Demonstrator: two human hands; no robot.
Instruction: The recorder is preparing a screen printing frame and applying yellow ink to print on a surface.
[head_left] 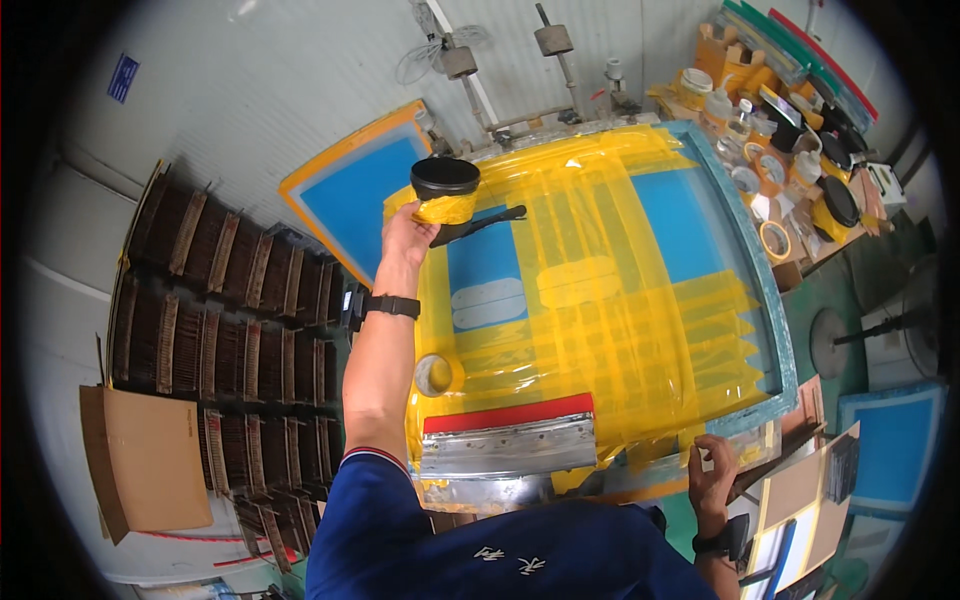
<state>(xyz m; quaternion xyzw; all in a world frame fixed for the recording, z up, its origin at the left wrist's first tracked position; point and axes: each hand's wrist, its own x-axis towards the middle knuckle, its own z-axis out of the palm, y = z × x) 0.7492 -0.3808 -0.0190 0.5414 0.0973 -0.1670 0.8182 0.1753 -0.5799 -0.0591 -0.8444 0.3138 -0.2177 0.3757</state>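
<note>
My left hand (pixel 407 235), arm stretched forward, is closed round a tub (pixel 445 205) with a black top and yellow tape about its side. It is held near the far left corner of a screen printing frame (pixel 785 340), whose blue mesh is largely covered with yellow tape (pixel 640 340). A dark stick-like tool (pixel 485 224) lies beside that hand. My right hand (pixel 712 470) is at the near right edge of the frame, fingers curled in a pinch; whether anything is between them cannot be seen. Along the near edge lies a squeegee (pixel 508 440) with a red strip and metal holder.
A small round cup-like container (pixel 434 374) stands left on the taped screen. Another blue screen (pixel 365 195) leans behind. Dark slotted racks (pixel 225 270) line the left. At the far right, a cluttered table holds bottles (pixel 738 120), tape rolls (pixel 775 240) and tubs (pixel 838 205).
</note>
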